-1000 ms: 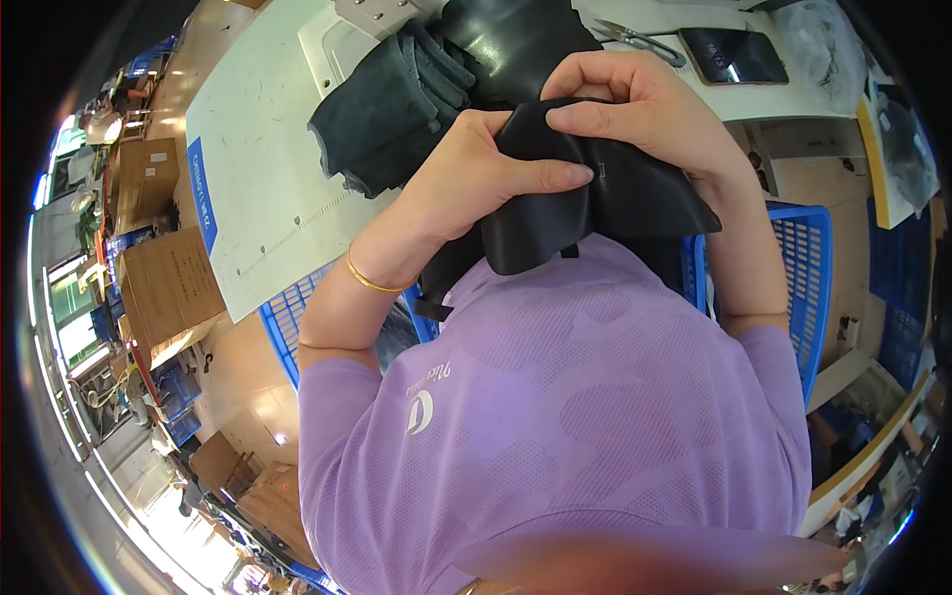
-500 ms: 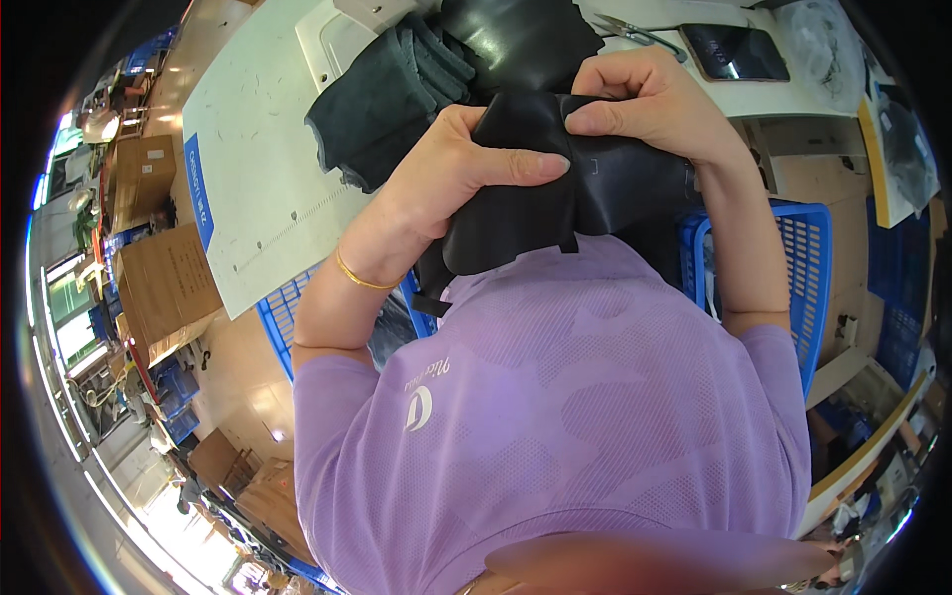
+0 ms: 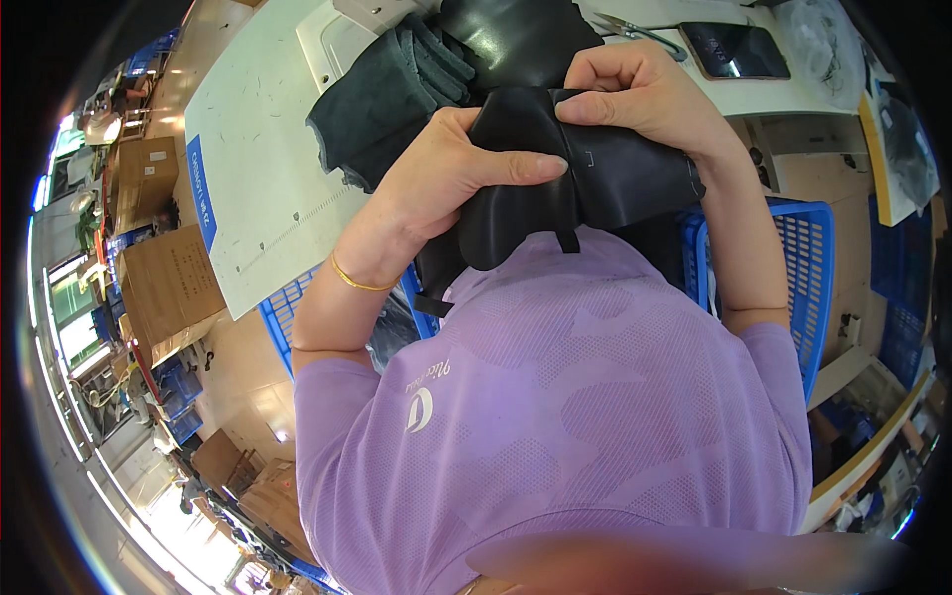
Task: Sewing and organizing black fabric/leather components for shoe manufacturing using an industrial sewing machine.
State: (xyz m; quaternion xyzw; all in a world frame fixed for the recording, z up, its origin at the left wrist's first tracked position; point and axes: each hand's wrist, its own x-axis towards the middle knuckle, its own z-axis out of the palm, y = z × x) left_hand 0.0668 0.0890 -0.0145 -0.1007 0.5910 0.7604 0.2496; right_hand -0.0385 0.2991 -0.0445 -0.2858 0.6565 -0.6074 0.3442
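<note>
A black leather-like piece with a seam down its middle is stretched between my two hands, close in front of my chest. My left hand grips its left part, thumb lying across the front near the seam and fingers hidden behind. On the upper edge, just right of the seam, my right hand pinches the piece between thumb and curled fingers. A narrow black strip hangs from the seam's lower end. Beyond my hands lie a stack of dark green-black folded pieces and a glossy black piece.
Small scissors and a phone lie on the white table, beside a clear plastic bag. Blue baskets stand below at both sides of me. Cardboard boxes are on the floor at left.
The black piece has been raised slightly and its left part has folded and curled more. My right hand has shifted a little up and left; both hands keep their hold.
</note>
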